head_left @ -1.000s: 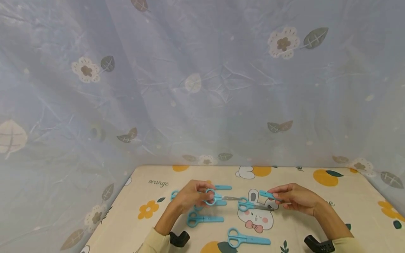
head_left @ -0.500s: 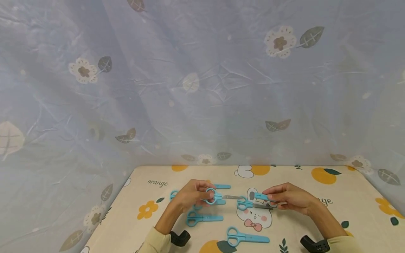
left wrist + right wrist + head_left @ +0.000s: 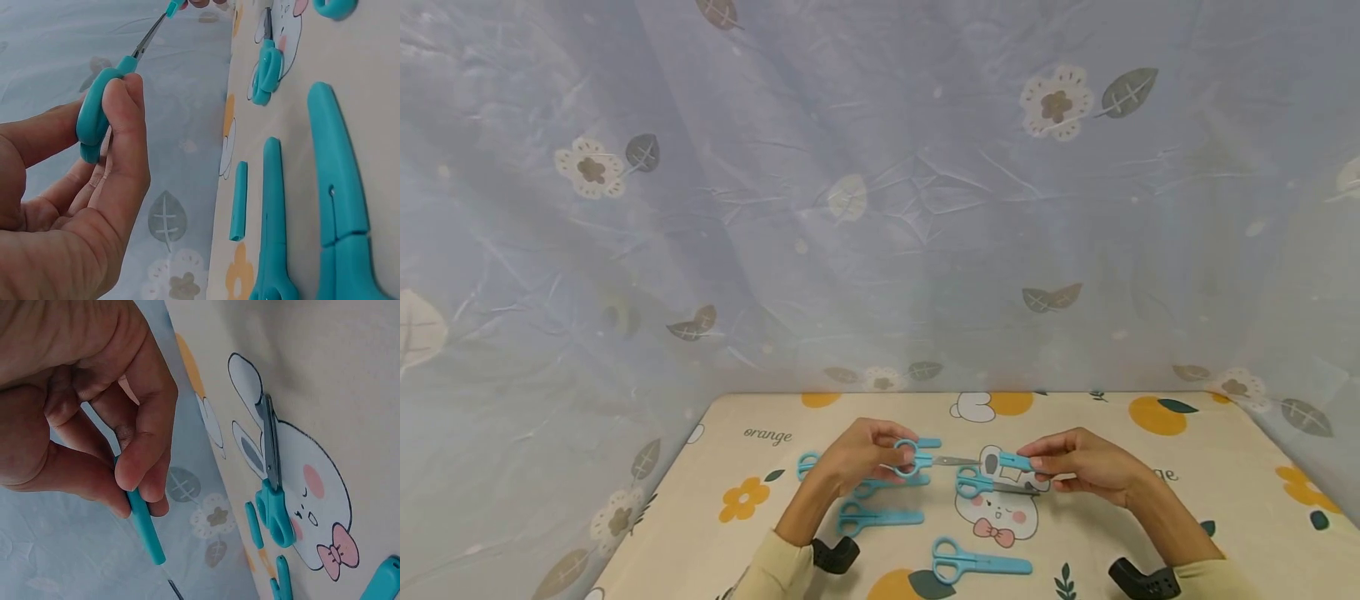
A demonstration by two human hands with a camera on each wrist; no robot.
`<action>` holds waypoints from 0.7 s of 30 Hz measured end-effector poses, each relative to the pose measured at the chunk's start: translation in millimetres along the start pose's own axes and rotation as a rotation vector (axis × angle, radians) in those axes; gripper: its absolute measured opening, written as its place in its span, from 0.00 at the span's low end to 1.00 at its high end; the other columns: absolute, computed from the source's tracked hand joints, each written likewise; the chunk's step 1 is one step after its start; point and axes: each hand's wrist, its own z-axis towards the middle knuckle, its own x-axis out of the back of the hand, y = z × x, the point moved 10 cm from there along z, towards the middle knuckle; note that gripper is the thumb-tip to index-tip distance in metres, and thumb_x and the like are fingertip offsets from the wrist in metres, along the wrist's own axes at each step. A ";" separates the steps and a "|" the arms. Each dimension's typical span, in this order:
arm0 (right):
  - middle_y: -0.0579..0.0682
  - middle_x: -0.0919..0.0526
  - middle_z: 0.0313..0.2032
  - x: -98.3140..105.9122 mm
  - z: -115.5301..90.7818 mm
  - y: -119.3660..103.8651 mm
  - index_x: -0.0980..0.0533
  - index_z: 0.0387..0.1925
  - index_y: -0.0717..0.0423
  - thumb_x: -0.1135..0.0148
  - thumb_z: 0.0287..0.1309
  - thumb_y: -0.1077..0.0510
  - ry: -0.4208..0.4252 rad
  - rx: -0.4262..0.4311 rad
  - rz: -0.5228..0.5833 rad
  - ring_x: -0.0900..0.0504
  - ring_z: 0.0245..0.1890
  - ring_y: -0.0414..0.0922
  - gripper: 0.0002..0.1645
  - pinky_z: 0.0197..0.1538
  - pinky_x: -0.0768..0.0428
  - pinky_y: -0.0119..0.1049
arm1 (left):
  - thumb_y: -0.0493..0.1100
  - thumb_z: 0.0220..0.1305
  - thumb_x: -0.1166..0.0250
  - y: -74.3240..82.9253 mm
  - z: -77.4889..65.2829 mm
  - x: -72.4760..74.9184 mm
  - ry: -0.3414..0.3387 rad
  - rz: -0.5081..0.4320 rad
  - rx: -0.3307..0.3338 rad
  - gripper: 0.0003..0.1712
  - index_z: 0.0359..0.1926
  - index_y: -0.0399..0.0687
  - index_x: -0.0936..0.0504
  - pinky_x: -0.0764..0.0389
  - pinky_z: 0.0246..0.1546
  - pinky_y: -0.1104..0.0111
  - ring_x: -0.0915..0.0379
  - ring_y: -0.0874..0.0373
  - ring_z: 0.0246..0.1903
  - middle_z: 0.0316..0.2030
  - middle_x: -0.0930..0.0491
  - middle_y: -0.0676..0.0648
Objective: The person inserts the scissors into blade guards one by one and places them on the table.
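Observation:
My left hand (image 3: 868, 457) grips a pair of small scissors (image 3: 917, 460) by their light-blue handles, above the table. Their bare metal blades point right. Facing the tip, a light-blue blade cover (image 3: 1015, 462) is pinched between the thumb and fingers of my right hand (image 3: 1086, 467). A small gap separates the cover's end from the blade tip in the head view; the right wrist view also shows the blade tip (image 3: 175, 589) just beyond the cover (image 3: 147, 531). Under them on the cloth lie uncovered scissors (image 3: 976, 483), blades to the right.
Covered scissors lie left of centre (image 3: 880, 518), with another covered pair (image 3: 981, 564) nearer the front. A third pair (image 3: 895, 483) and a loose cover (image 3: 239, 200) sit by my left hand. Partly hidden behind that hand is another handle (image 3: 807, 464). A patterned curtain (image 3: 880, 250) hangs behind.
My right hand has moved left with the cover, narrowing the gap to the scissors' tip. My left hand has shifted slightly right and up with the scissors. The head view has turned slightly.

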 end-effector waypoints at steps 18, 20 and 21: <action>0.44 0.15 0.44 -12.8 5.5 -9.9 0.22 0.67 0.70 0.34 0.76 0.55 0.045 0.054 -0.088 0.21 0.35 0.40 0.27 0.38 0.16 0.29 | 0.32 0.70 0.29 2.8 5.6 -5.4 0.032 -0.012 0.006 0.19 0.59 0.35 0.16 0.06 0.40 0.64 0.10 0.55 0.38 0.37 0.10 0.48; 0.44 0.14 0.44 -14.2 5.4 -10.6 0.22 0.66 0.70 0.34 0.76 0.55 0.044 0.054 -0.081 0.21 0.36 0.40 0.27 0.38 0.16 0.29 | 0.32 0.70 0.29 3.5 5.1 -5.7 0.036 -0.009 0.004 0.18 0.60 0.34 0.16 0.06 0.39 0.64 0.10 0.55 0.39 0.37 0.10 0.49; 0.44 0.14 0.44 -14.8 5.3 -10.8 0.22 0.66 0.70 0.34 0.76 0.55 0.043 0.055 -0.078 0.21 0.36 0.40 0.27 0.38 0.16 0.29 | 0.32 0.70 0.29 3.7 5.1 -5.9 0.039 -0.008 0.004 0.18 0.60 0.34 0.16 0.06 0.39 0.65 0.10 0.55 0.39 0.36 0.11 0.49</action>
